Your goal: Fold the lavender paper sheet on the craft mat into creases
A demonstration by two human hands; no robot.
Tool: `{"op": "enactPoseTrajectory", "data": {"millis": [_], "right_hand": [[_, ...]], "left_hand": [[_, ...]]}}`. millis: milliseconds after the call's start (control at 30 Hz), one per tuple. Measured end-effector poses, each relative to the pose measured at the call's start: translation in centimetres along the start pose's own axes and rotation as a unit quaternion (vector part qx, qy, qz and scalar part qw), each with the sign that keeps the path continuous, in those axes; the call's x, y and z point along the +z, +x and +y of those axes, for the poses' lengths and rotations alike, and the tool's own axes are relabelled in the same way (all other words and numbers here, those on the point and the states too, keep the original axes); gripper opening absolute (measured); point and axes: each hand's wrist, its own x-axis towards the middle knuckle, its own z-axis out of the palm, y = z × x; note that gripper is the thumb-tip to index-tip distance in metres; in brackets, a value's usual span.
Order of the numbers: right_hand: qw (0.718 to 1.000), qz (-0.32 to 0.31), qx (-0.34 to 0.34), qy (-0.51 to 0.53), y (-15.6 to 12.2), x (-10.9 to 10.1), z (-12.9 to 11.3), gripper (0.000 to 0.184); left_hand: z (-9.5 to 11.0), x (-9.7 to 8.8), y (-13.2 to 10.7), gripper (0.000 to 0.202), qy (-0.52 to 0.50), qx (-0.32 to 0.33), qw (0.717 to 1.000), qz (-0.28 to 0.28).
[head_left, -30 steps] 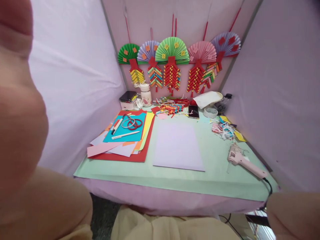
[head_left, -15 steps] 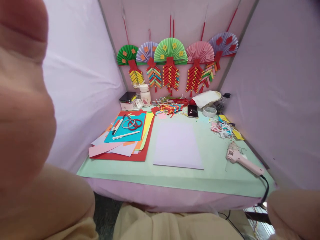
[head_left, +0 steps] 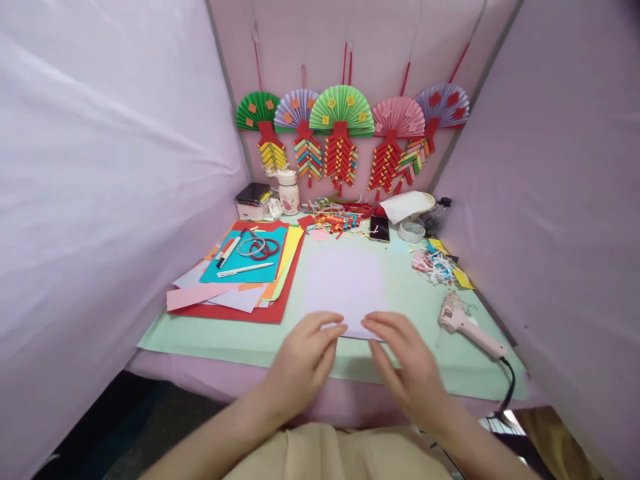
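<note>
A pale lilac sheet of paper [head_left: 345,283] lies flat in the middle of the green table mat [head_left: 220,333]. My left hand [head_left: 303,360] rests at the sheet's near edge, fingers stretched out and touching its left part. My right hand [head_left: 407,363] lies beside it with fingers spread, reaching the near edge on the right. Neither hand holds anything.
A stack of coloured papers [head_left: 240,280] with pens and scissors [head_left: 257,247] lies at the left. A pink glue gun [head_left: 465,323] with its cord sits at the right. Paper scraps [head_left: 435,267], a phone [head_left: 379,229], tape roll [head_left: 411,231] and cup [head_left: 289,190] stand behind. Paper fans [head_left: 341,110] hang on the back wall.
Both hands were close to the camera at the frame's edges; they have come down to the table and now rest at the near edge of the lilac sheet.
</note>
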Motion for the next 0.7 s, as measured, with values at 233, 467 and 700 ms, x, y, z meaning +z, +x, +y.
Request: {"op": "enactPoseTrajectory", "data": {"millis": [233,467,700], "right_hand": [[0.996,-0.068,-0.013,-0.058,-2.4,5.6,0.8,0.033],[0.988,-0.084,-0.006,-0.127,-3.4,6.8,0.6,0.036],[0.989,-0.066,0.002,-0.132,-3.9,7.5,0.8,0.035]], "left_hand": [[-2.6,6.6,-5.3,0.039,0.157,-0.008,0.986,-0.055],[-2.6,7.0,-5.1,0.038,0.233,-0.021,0.969,-0.084],[-2.8,7.4,-5.6,0.039,0.278,-0.005,0.956,-0.092]]}}
